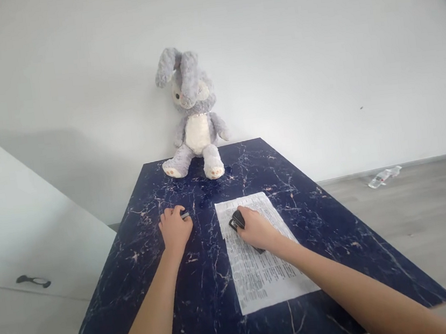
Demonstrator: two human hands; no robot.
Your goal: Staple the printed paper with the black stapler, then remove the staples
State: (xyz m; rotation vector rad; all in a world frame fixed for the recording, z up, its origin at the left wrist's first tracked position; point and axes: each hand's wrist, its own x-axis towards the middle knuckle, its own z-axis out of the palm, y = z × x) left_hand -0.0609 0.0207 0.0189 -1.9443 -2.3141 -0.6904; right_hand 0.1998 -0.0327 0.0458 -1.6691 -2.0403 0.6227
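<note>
My right hand is wrapped round a black stapler, whose front end shows past the fingers and whose rear end shows below the palm. The stapler is over printed paper lying on the dark blue marbled table; whether it touches the paper is unclear. To the left, my left hand is closed, palm down, on a small grey and black piece. Only one end of that piece peeks out between thumb and fingers, so its kind is hidden.
A grey plush rabbit sits at the table's far edge against the white wall. On the left stands a white cabinet with a dark handle. A clear plastic bottle lies on the floor at right.
</note>
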